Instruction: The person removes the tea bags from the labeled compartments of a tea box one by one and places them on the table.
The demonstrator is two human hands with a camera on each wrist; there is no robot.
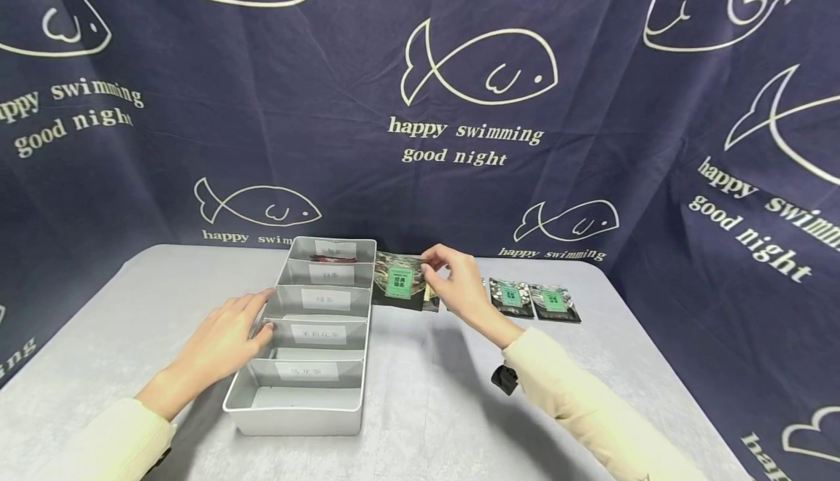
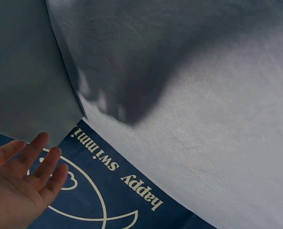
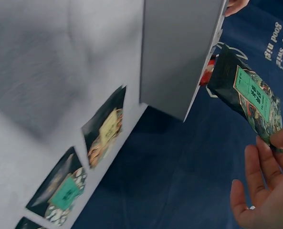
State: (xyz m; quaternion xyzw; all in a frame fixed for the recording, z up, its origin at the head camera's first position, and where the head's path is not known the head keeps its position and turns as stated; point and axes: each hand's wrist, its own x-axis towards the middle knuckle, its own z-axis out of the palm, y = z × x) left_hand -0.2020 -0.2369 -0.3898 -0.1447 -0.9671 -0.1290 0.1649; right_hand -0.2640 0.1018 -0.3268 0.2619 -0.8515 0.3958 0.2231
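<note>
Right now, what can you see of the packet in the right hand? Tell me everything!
The packet is flat and dark, shiny like plastic or foil. Its front has a green label with dark writing and a colourful picture around it. The right hand pinches one edge, holding it beside the grey box, toward the far end. I can't tell whether they touch.

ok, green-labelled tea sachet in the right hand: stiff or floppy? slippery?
Probably fairly stiff: the green-labelled tea sachet barely sags though the right hand pinches it by one edge. Likely light, being thin and flat, and unlikely to roll. Its smooth-looking printed surface may slide a little under a loose pinch.
</note>
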